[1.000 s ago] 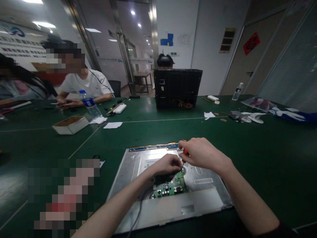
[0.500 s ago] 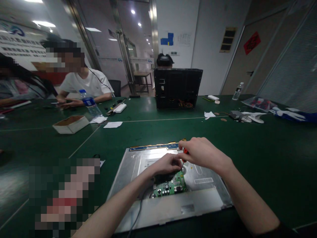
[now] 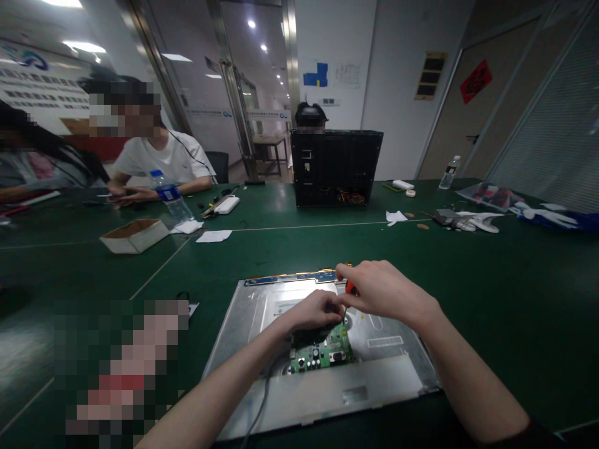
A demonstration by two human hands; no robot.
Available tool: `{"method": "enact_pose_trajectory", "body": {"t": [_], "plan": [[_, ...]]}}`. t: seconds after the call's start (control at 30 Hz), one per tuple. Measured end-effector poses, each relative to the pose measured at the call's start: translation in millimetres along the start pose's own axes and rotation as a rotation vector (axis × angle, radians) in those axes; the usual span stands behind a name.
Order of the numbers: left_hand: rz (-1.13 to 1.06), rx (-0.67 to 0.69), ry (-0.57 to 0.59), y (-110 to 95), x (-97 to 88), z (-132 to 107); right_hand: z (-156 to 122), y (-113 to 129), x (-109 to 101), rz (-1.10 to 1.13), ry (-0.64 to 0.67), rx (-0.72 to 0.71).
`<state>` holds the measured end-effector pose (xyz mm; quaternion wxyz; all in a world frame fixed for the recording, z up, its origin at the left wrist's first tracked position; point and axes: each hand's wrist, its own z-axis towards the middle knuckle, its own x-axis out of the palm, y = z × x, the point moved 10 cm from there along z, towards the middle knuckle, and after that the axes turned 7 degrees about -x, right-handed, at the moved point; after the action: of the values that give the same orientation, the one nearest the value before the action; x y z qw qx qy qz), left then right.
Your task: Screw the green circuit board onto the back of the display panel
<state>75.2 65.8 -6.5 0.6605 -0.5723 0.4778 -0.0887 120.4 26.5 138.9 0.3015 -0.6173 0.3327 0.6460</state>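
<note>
A bare metal monitor back panel [image 3: 388, 368] lies flat on the green table in front of me. A small green circuit board [image 3: 322, 354] sits on its middle. My left hand [image 3: 314, 310] is curled with its fingertips pressed down at the board's far edge. My right hand [image 3: 386, 290] is closed round a red-handled screwdriver [image 3: 350, 288], whose shaft points down beside the left fingertips. The screwdriver's tip is hidden between the two hands. A grey cable [image 3: 260, 405] runs from the board toward me.
An upright black monitor shell [image 3: 334, 166] stands across the table with a person behind it. At the far left sit two people, near a water bottle [image 3: 169, 196] and a white box [image 3: 134, 235]. Papers, gloves and another bottle [image 3: 448, 173] lie at the right.
Nothing much has moved; my right hand has shifted very slightly on the screwdriver while the left stays on the board.
</note>
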Motion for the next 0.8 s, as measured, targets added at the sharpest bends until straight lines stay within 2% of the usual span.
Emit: {"method": "enact_pose_trajectory", "body": {"t": [0.17, 0.43, 0.8], "plan": [[0.005, 0.001, -0.003, -3, -1.3, -1, 1, -3, 1, -0.009, 0.009, 0.021], [0.003, 0.003, -0.018, -1, -1.6, 0, -2, 7, 1, 0.016, 0.019, -0.048], [0.029, 0.008, -0.022, -4, -3.5, -3, 2, -3, 2, -0.035, 0.014, 0.025]]}}
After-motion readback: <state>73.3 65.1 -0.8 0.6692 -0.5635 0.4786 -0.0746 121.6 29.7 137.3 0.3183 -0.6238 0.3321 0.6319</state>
